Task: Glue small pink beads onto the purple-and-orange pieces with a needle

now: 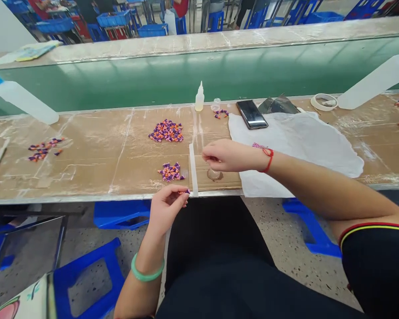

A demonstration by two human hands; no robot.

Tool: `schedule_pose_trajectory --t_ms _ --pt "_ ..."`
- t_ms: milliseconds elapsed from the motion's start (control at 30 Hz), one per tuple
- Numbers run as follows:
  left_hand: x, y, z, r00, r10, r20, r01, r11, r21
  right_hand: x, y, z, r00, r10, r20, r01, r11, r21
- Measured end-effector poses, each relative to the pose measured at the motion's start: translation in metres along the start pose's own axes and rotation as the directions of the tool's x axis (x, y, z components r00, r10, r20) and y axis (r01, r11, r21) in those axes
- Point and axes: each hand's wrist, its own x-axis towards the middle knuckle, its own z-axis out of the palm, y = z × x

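Observation:
My left hand (166, 206), at the table's front edge, pinches a small purple piece (185, 192) with pink and orange on it. Fingers curled together, my right hand (219, 155) hovers over a cardboard square (232, 180); anything in its fingertips is hidden. Below it on the cardboard lies a small round clear dish or wet patch (214, 174). A white strip (193, 170) runs along the square's left side. Left of that strip sits a small pile of purple and orange pieces (171, 172), with a larger pile (166, 131) behind it.
At the back stand a small dropper bottle (200, 98) and a clear cup (216, 104). A phone (252, 114) rests by a white cloth (295, 141). A tape roll (323, 102) and large white bottles (26, 102) lie further out. Blue stools (89, 274) stand below the table.

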Motion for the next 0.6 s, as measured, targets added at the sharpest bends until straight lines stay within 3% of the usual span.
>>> schedule_pose_trajectory --t_ms 267,600 --pt "0.013 -0.012 0.007 0.983 0.055 0.174 -0.05 0.998 -0.037 -0.025 0.004 -0.005 0.988 0.056 0.141 -0.031 0.984 -0.175" --pt "0.015 -0.015 0.01 0.983 0.114 0.146 -0.11 0.993 -0.036 -0.019 0.007 0.005 0.987 0.0 0.16 0.052 0.945 -0.323"
